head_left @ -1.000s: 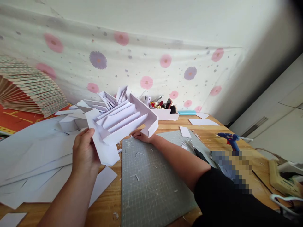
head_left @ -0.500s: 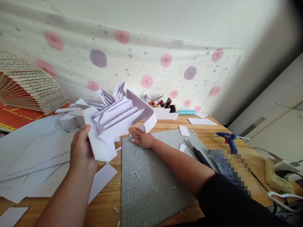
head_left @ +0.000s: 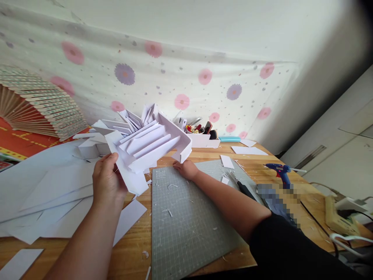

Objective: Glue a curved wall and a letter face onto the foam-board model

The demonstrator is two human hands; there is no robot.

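A white paper-board structure with several upright dividers is held tilted above the table. My left hand is closed round its lower left side, thumb on the near edge. Below its right end, my right hand is at the top edge of the grey cutting mat; its fingers are bent and partly hidden under the structure, and whether they touch it or hold anything is unclear. Small white scraps lie on the mat.
White sheets cover the left side. A black-handled knife lies on the mat's right, with a blue glue gun and a power strip beyond. Behind stand a white organiser and a red folding fan.
The structure and my left hand have shifted slightly right in view. My right hand has moved right and slightly forward, and its fingers, spread before, are now bent and less visible.
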